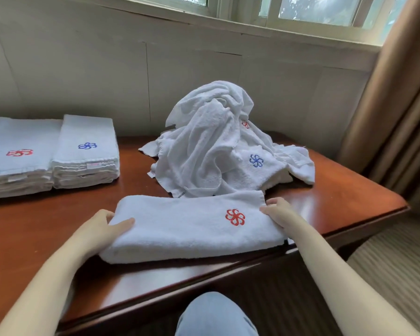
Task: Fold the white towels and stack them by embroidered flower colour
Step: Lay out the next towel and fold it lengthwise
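Left hand (pixel 102 230) grips the left end of the folded towel (pixel 180 229) — thumb on top, fingers tucked under — and right hand (pixel 278 212) holds the right end, fingers curled onto the cloth. Towel lies lengthwise at the near edge of the counter (pixel 337 200), red flower (pixel 235 217) facing up near the right hand, far edge touching the loose pile of unfolded towels (pixel 211 146) just behind. Far left, two folded stacks sit touching side by side: blue-flower stack (pixel 86 154) on the right, red-flower stack (pixel 17 161) on the left, partly cut off by the frame.
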`<action>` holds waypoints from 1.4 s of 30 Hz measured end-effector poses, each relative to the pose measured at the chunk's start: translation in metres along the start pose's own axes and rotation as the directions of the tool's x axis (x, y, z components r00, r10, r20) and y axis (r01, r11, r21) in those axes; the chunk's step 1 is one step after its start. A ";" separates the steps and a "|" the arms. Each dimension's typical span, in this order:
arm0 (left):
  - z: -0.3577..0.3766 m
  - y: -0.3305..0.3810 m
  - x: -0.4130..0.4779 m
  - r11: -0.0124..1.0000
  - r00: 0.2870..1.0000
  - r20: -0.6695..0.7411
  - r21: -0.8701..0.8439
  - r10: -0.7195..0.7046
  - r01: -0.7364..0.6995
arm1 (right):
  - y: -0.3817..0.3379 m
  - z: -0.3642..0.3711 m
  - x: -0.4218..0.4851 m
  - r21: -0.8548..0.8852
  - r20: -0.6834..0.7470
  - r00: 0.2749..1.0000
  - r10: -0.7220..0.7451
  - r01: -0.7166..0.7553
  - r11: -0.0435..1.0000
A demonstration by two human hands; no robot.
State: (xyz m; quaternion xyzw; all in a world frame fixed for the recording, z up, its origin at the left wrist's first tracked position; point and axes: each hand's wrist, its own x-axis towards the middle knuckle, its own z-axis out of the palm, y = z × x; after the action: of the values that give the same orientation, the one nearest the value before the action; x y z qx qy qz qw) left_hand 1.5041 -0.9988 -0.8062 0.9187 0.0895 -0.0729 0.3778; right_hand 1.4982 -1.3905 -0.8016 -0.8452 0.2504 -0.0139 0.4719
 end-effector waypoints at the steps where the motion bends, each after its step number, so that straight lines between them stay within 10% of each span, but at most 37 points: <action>1: 0.001 -0.001 -0.001 1.000 1.000 -0.012 -0.024 -0.012 0.011 | 0.000 0.001 -0.003 -0.194 -0.066 0.995 -0.076 0.062 0.979; 6: 0.000 -0.001 -0.002 0.998 0.999 -0.009 -0.047 -0.042 0.041 | -0.021 0.027 -0.033 -0.816 -0.134 0.890 -0.436 0.151 0.559; 12: 0.006 0.003 0.002 0.999 0.999 -0.038 0.027 -0.023 0.024 | -0.087 0.138 -0.077 -0.545 0.268 0.679 -0.684 0.692 0.474; 16: 0.012 0.000 0.002 0.966 0.997 -0.051 0.258 0.052 -0.037 | -0.081 0.184 -0.083 -0.508 0.467 0.695 -0.547 0.717 0.477; 22: 0.011 -0.003 0.006 0.967 0.995 -0.046 0.245 0.083 -0.069 | -0.051 0.144 -0.050 -0.587 0.376 0.759 -0.532 0.639 0.498; 29: -0.004 -0.005 0.007 0.998 0.998 -0.051 -0.041 0.040 -0.042 | -0.030 0.085 -0.027 -0.666 0.274 0.829 -0.487 0.529 0.526; 33: -0.032 -0.022 0.013 0.967 0.892 -0.428 -0.251 -0.148 0.040 | -0.038 0.096 -0.034 -0.735 0.246 0.853 -0.460 0.474 0.485; 37: -0.045 -0.039 0.008 0.757 0.661 -0.510 -0.640 -0.550 0.137 | -0.058 0.130 -0.043 -0.768 0.208 0.750 -0.627 0.522 0.370; 42: -0.022 -0.026 0.000 0.510 0.747 -0.315 -0.859 -0.586 0.038 | -0.091 0.169 -0.039 -0.496 0.392 0.665 -0.636 0.735 0.462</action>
State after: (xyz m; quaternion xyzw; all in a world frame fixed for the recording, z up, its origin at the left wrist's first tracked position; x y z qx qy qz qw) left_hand 1.4996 -0.9651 -0.8085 0.5814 0.3952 0.1846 0.6867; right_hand 1.5451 -1.2008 -0.8134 -0.9761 -0.1579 -0.0556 0.1388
